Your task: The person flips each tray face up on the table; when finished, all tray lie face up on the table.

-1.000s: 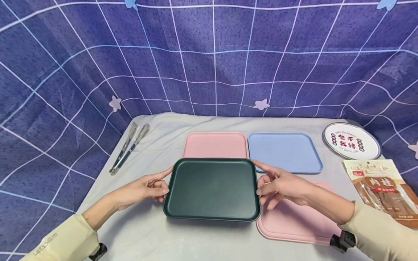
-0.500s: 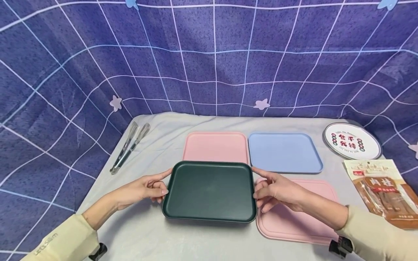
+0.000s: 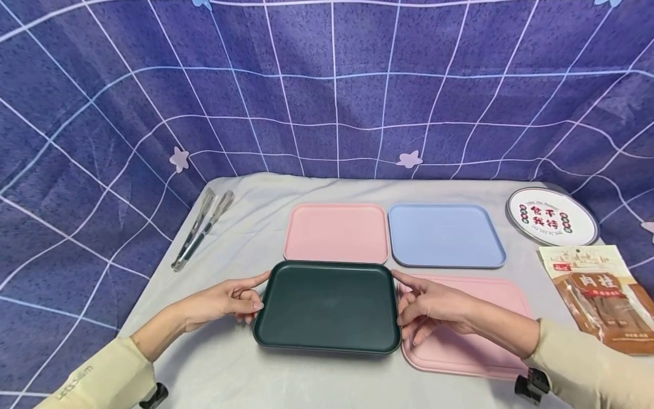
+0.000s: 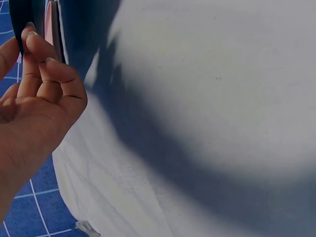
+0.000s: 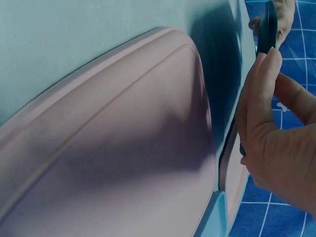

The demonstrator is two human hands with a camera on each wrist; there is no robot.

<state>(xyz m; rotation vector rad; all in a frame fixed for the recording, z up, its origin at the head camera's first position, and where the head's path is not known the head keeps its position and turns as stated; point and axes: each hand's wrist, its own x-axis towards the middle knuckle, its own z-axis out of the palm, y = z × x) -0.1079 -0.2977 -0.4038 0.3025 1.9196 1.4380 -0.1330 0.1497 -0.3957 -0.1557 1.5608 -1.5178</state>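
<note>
A dark green rectangular tray [image 3: 327,307] is held level between both hands, a little above the cloth, as its edge and shadow in the wrist views suggest. My left hand [image 3: 219,302] pinches its left short edge, thumb on the rim and index finger along the side. On the opposite short edge, my right hand [image 3: 439,305] grips in the same way, over a pink board [image 3: 475,346] with a grooved border. Beyond the green tray lie a pink tray [image 3: 337,230] and, to its right, a blue tray [image 3: 444,234]. The left wrist view catches only the green tray's edge [image 4: 24,17].
Metal tongs [image 3: 204,227] lie at the left edge of the cloth-covered table [image 3: 214,363]. A round white plate [image 3: 552,217] with red characters sits at the back right, with a brown food packet [image 3: 600,298] in front. A blue grid-patterned curtain [image 3: 327,102] hangs behind.
Both hands have brought the green tray down and nearer to the person, baring more of the pink tray behind it. The right hand has shifted slightly left.
</note>
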